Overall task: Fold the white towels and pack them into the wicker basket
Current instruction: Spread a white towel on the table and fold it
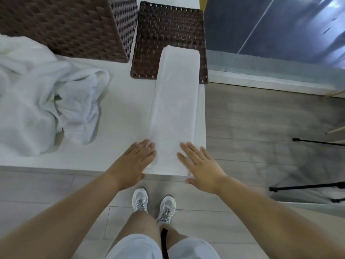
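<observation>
A white towel [175,101], folded into a long narrow strip, lies along the right side of the white table [119,113]. Its far end rests on a flat dark wicker lid [168,30]. My left hand [136,161] lies flat with straight fingers at the strip's near left edge. My right hand [199,165] lies flat on the near right corner, by the table's edge. The dark wicker basket [61,25] stands at the back left. A heap of crumpled white towels [43,94] sits on the table's left.
The table's right edge runs just beside the folded strip, with grey wood floor [261,118] beyond. A glass panel [270,30] stands at the back right. Black tripod legs [308,187] cross the floor on the right. My shoes [155,206] are below the near table edge.
</observation>
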`<act>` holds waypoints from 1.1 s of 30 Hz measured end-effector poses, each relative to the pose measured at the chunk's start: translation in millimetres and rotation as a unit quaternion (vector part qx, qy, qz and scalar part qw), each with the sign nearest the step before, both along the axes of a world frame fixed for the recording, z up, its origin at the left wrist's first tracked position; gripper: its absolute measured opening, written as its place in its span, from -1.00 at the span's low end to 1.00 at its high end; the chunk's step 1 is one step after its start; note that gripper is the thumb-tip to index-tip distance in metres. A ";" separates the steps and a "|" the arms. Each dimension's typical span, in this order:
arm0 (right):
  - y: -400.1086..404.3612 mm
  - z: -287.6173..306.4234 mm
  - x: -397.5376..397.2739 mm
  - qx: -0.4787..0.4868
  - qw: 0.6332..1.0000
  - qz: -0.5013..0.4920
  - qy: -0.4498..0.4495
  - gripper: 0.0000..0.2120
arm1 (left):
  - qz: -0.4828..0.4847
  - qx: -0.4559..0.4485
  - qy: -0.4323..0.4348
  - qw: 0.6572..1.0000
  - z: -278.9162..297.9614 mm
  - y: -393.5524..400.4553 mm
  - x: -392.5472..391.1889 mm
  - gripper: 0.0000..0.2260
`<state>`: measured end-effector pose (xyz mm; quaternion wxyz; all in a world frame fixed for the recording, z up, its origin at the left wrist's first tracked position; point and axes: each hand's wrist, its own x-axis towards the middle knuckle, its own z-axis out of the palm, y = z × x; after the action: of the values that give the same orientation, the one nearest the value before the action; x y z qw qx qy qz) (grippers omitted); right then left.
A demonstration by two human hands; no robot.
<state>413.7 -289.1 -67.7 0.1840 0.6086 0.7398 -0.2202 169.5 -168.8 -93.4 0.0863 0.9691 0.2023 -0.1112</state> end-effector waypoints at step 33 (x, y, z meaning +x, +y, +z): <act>54.6 72.5 34.0 0.144 0.693 -0.478 0.521 -0.83 | 0.390 -0.466 -0.253 0.753 91.3 28.2 51.5 -0.53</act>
<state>447.7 -234.4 4.8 -0.4504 0.6869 0.3488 -0.4512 221.0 -140.7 -2.1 0.6112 0.6388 0.4562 0.1012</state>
